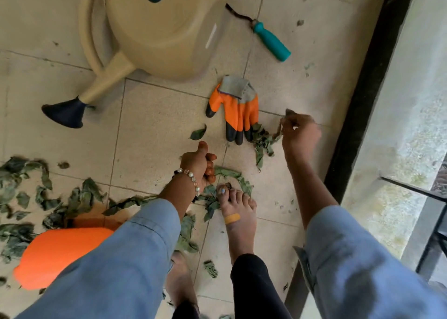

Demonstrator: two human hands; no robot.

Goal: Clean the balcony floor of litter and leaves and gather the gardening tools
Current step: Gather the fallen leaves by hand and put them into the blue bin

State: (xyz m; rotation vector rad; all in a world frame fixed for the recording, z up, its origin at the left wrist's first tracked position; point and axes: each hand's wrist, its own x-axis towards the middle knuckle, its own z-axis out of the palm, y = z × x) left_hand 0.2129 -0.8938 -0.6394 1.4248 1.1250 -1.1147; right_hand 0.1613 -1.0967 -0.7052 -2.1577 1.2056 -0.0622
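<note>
Biggest mess is on the left: a wide scatter of wilted leaves (36,197) across the floor tiles (150,135), with an orange plastic thing (55,258) (dustpan maybe, can't really tell, the sleeve covers half of it) sitting among them. The watering can (154,28) lies on its side further up, so any water left inside could dribble out and glue leaves to the tile. The left hand (199,164) is down by the bare foot (238,219), fingers curled round what looks like a clump of leaves; grab more on top and bits will likely drop out. The toes are standing right on some leaves, which would tear if pulled. The orange glove (235,108) lies flat in the middle with its fingertips touching another leaf pile (262,141). The right hand (298,131) pinches a leaf scrap just beside that pile. The teal-handled tool (271,40) sits up near the wall, easy to step on barefoot.
</note>
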